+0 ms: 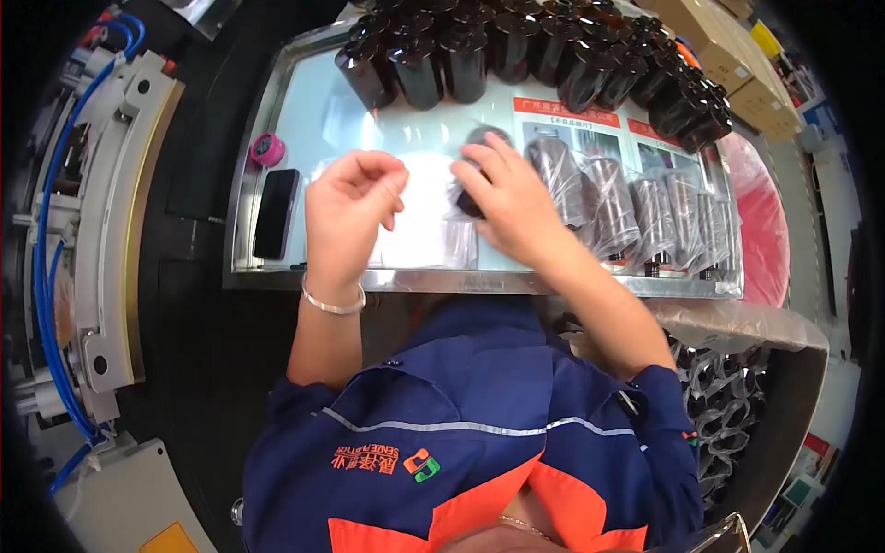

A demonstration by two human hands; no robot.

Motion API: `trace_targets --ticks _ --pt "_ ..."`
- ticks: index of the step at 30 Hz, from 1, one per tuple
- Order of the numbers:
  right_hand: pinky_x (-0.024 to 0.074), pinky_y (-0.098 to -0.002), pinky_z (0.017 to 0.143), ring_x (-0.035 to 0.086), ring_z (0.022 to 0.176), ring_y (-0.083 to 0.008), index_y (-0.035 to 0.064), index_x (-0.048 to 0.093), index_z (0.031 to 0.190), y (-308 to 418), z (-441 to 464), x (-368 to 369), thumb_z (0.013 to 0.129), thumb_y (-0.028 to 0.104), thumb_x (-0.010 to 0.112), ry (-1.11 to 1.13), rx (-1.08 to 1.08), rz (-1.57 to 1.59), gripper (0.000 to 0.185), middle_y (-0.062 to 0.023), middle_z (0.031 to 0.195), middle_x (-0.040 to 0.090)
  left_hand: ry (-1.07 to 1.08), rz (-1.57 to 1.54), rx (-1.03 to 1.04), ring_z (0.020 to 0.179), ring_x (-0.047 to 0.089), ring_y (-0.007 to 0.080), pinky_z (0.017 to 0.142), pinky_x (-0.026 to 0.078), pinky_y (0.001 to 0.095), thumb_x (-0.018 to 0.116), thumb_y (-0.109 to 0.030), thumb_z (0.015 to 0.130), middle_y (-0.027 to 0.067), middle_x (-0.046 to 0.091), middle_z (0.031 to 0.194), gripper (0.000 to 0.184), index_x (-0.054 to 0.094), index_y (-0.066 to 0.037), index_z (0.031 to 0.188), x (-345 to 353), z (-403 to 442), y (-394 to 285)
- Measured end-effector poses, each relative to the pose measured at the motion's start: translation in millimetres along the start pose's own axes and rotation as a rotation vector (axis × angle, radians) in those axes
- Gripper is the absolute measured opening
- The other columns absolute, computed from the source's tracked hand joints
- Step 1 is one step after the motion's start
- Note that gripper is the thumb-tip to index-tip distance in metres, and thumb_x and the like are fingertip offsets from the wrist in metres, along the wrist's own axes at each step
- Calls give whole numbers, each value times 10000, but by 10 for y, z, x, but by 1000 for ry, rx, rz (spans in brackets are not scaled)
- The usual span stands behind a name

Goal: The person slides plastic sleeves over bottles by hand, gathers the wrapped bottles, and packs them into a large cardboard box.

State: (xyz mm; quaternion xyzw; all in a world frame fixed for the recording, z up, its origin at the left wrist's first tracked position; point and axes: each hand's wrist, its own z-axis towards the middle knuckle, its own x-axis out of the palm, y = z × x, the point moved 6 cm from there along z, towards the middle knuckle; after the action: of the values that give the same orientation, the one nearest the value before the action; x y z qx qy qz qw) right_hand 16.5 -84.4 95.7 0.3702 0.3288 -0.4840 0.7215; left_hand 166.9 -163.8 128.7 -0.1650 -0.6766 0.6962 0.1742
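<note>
My right hand [516, 198] is closed round a dark bottle [472, 203] in a clear plastic bag, on the glass-topped table [323, 129]. The palm and fingers cover much of it. To its left, my left hand [350, 217] hangs over the table with fingers curled and thumb against them. Whether anything small sits in that pinch is hidden. Beneath the hands lies a bright white area with clear plastic bags [447, 241]. Right of my right hand, several bagged dark bottles [608, 203] lie in a row.
Many bare dark bottles [466, 64] stand along the table's far side. At the left are a phone [276, 214] and a pink roll [267, 149]. A carton [802, 369] of bagged bottles stands at my right. Machinery with blue hoses [46, 249] is far left.
</note>
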Motion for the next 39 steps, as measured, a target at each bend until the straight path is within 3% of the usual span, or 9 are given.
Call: trace_targets --ticks 3,5,7,10,17,21,25,31,39 --pt "367 -586 971 452 1213 -399 58 555 1062 -94 -105 45 750 139 605 105 -110 -277 327 -148 1155 537 -121 172 -88 582 559 85 476 424 203 662 -54 833 56 628 772 123 626 33 911 -277 172 379" --pt "352 -597 975 439 1228 -396 56 570 1084 -148 -181 124 743 204 666 548 -114 -391 384 -152 1124 551 28 644 -133 587 601 166 548 490 295 738 -191 784 126 659 759 260 641 30 880 -266 206 669" --pt "401 -550 947 509 1161 -385 50 578 1087 -185 -38 31 727 323 729 510 -145 -347 476 -164 1053 582 75 866 -68 668 632 267 642 509 361 785 -306 714 169 647 793 397 616 18 870 -76 135 673" --pt "472 -461 854 591 1017 -356 64 523 1170 -499 531 -157 689 403 771 351 261 -169 639 -175 1022 605 196 1140 87 778 622 332 700 488 400 776 -310 704 160 628 805 386 578 -9 842 178 72 768" --pt "509 -431 811 643 936 -322 91 262 1451 -1104 1451 -29 782 487 674 316 531 -268 879 -207 978 652 223 983 133 674 636 299 659 498 373 662 -163 798 152 659 729 191 654 25 830 25 183 869" --pt "517 -397 801 641 941 -305 82 282 1437 -1139 1447 269 789 484 667 403 515 -270 855 -206 987 650 191 772 -51 563 565 126 544 446 281 694 -130 781 102 620 621 174 662 40 768 -136 206 721" --pt "520 -440 786 628 908 -372 112 297 1422 -1305 1235 389 775 446 688 -75 447 -164 826 -239 1059 591 182 781 -147 551 510 80 497 391 248 737 -128 766 24 565 584 179 650 18 711 -257 243 665" --pt "475 -347 884 594 986 -227 -45 467 1232 -1155 639 -209 615 330 862 -419 659 460 824 -155 1099 592 121 304 -324 569 523 43 486 391 175 683 -105 832 12 619 695 126 677 20 846 -446 130 539" --pt "469 -394 887 527 1048 -352 64 477 1200 241 272 -107 607 162 814 -229 104 566 689 -157 1110 528 -101 208 -395 602 585 110 515 491 235 620 -177 852 87 666 837 212 662 19 924 -1132 42 643"
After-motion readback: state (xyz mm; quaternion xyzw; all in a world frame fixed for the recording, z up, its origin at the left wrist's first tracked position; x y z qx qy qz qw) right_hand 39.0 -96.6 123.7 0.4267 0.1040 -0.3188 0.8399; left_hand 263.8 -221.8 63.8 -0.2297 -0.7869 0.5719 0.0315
